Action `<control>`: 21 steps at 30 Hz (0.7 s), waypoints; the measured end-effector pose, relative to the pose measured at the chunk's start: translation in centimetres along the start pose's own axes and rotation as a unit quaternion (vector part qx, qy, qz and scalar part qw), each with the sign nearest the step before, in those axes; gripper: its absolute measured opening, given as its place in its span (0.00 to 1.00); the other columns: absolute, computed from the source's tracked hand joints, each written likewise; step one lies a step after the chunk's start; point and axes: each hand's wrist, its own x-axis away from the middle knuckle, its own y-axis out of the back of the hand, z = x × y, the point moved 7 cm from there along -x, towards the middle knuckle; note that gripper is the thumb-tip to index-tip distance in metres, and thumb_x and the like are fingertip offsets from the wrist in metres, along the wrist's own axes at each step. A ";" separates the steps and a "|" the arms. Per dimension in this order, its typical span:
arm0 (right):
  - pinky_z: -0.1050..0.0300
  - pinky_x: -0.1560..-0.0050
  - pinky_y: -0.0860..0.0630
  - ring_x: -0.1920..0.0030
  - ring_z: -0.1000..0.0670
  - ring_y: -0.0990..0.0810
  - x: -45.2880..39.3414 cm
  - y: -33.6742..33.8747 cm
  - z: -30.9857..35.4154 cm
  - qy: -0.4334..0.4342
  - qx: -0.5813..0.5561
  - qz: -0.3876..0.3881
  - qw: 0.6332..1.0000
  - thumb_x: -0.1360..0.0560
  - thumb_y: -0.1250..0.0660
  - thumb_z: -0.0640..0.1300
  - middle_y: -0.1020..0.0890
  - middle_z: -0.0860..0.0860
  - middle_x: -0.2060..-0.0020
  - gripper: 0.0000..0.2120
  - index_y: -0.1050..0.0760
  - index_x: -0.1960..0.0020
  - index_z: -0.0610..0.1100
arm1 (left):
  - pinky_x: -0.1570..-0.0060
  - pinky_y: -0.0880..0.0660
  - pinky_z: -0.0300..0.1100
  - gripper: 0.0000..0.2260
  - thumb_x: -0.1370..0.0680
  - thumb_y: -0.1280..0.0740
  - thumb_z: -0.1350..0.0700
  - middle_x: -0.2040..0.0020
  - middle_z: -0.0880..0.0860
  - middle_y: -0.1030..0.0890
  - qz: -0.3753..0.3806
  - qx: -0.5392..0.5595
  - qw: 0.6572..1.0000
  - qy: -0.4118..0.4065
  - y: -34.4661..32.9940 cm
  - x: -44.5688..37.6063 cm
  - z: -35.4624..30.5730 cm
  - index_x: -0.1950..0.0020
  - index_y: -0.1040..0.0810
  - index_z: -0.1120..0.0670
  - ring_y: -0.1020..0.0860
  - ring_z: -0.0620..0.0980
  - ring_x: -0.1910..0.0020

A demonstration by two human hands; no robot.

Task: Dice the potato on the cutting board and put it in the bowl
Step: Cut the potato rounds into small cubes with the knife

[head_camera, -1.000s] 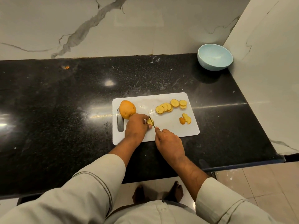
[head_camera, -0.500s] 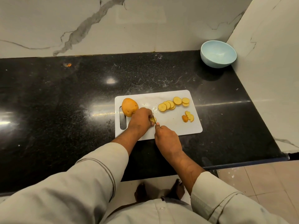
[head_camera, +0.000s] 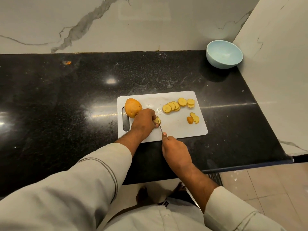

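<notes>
A white cutting board [head_camera: 176, 130] lies on the black counter. My left hand [head_camera: 143, 121] holds down a small potato piece [head_camera: 157, 120] near the board's middle. My right hand [head_camera: 175, 149] grips a knife [head_camera: 160, 128] whose thin blade meets that piece. A whole potato [head_camera: 133, 107] sits at the board's left end by the handle slot. A row of round potato slices [head_camera: 178, 105] lies at the board's far right, with a few more potato pieces [head_camera: 193, 119] below them. The light blue bowl [head_camera: 224, 54] stands in the far right corner and looks to hold nothing.
The black granite counter [head_camera: 66, 100] spreads wide to the left of the board. Marble walls close the back and the right side. A small orange scrap [head_camera: 67, 62] lies at the far left. The counter's front edge [head_camera: 250, 167] runs just behind my right wrist.
My right hand has drawn back toward me, so more of the knife blade shows. My left hand stays on the potato piece.
</notes>
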 end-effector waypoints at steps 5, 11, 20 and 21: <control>0.58 0.55 0.22 0.57 0.51 0.21 2.5 0.3 -0.6 -0.006 -0.003 -0.018 1.000 0.17 0.46 0.43 0.22 0.49 0.47 0.21 0.40 0.24 0.44 | 0.61 0.32 0.37 0.06 0.29 0.27 0.65 0.57 0.52 0.21 -0.015 0.042 0.999 0.011 0.1 0.3 0.7 0.55 0.20 0.58 0.27 0.47 0.61; 0.57 0.60 0.22 0.61 0.52 0.23 2.1 2.0 -0.8 -0.015 -0.032 -0.065 0.997 0.17 0.45 0.47 0.21 0.49 0.53 0.20 0.35 0.26 0.45 | 0.56 0.28 0.38 0.07 0.29 0.25 0.62 0.56 0.52 0.19 -0.054 0.100 0.993 0.042 -0.1 1.7 1.3 0.52 0.19 0.57 0.23 0.49 0.56; 0.50 0.61 0.26 0.57 0.43 0.21 -2.8 1.3 0.7 -0.002 -0.011 -0.029 1.000 0.17 0.48 0.44 0.23 0.46 0.51 0.20 0.36 0.26 0.44 | 0.50 0.22 0.47 0.07 0.26 0.28 0.59 0.51 0.56 0.17 -0.035 0.035 0.997 0.058 0.0 1.4 0.7 0.49 0.17 0.59 0.20 0.54 0.53; 0.50 0.61 0.26 0.57 0.43 0.21 -2.9 1.2 0.7 -0.003 -0.013 -0.027 1.000 0.17 0.48 0.44 0.23 0.46 0.51 0.20 0.36 0.26 0.44 | 0.50 0.22 0.46 0.08 0.25 0.28 0.60 0.51 0.56 0.17 -0.034 0.035 0.997 0.058 0.0 1.3 0.7 0.48 0.17 0.59 0.20 0.54 0.53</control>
